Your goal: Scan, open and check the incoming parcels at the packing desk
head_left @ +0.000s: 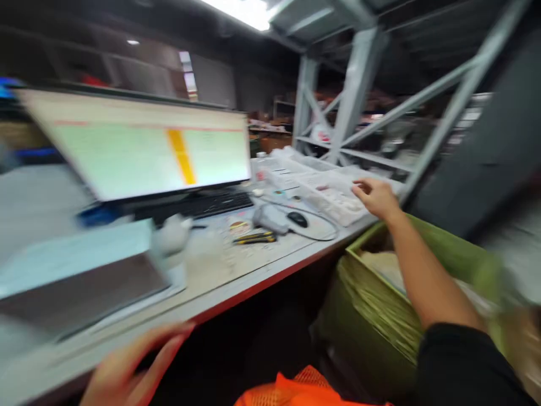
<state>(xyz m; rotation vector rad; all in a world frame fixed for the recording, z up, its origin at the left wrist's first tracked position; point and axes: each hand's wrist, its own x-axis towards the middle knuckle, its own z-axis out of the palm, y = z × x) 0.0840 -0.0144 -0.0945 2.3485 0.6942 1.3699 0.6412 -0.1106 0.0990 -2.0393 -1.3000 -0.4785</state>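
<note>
My left hand [137,363] is at the desk's front edge, blurred by motion, its fingers stretched out and thumb apart, with nothing seen in it. My right hand [376,197] reaches over the right end of the desk, beside a whitish plastic tray [344,217] with small pale pieces in it. Its thumb and forefinger are bent with a small gap between the tips, and nothing shows there; the other fingers are partly hidden. I cannot tell whether this hand touches the tray. Left of it lie a black mouse [298,219] and a grey corded device [270,220].
On the desk [253,268] stand a lit monitor [143,152], a black keyboard [224,203], a yellow-black utility knife [255,238] and a large box-shaped item [84,265]. A green lined bin [372,299] is under my right forearm. Grey metal framing [355,84] rises behind.
</note>
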